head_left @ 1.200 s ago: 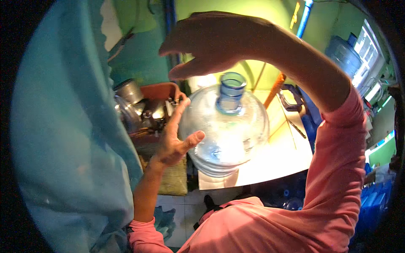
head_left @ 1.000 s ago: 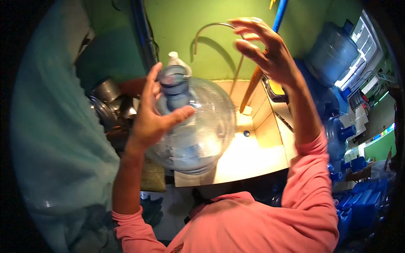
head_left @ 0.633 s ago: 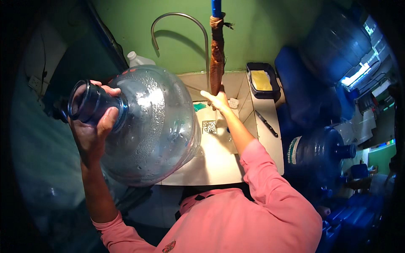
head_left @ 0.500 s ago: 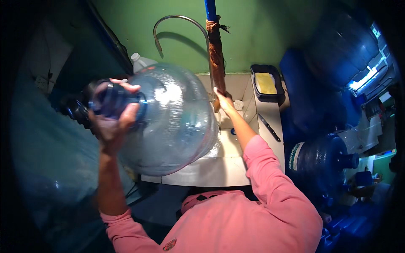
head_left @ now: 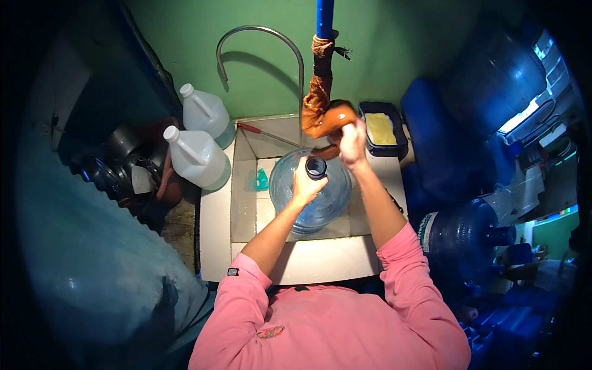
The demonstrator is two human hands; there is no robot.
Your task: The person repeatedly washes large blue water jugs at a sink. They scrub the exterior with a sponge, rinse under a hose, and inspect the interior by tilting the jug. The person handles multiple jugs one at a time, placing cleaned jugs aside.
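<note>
A large clear-blue water jug (head_left: 330, 200) stands upright inside the tiled sink (head_left: 243, 216). My left hand (head_left: 303, 185) is closed round its neck, just beside the dark opening (head_left: 316, 166). Above and right of the opening, my right hand (head_left: 353, 145) grips the orange-brown wrapped pipe (head_left: 317, 123), which is bent at its lower end and hangs from a blue pipe (head_left: 324, 18). A long red-handled tool (head_left: 250, 128) lies across the back of the sink, and a small green item (head_left: 262, 179) sits at its left.
Two white handled jugs (head_left: 197, 163) stand at the sink's left, beside dark pots (head_left: 126, 145) and blue sheeting (head_left: 86, 259). A curved steel spout (head_left: 259, 28) arches behind. A black tray with a yellow pad (head_left: 379, 129) sits back right; large blue jugs (head_left: 462, 240) crowd the right side.
The jug has gone from tilted at the left to upright in the sink, left hand still on its neck. My right hand has raised the wrapped pipe's lower end, bending it.
</note>
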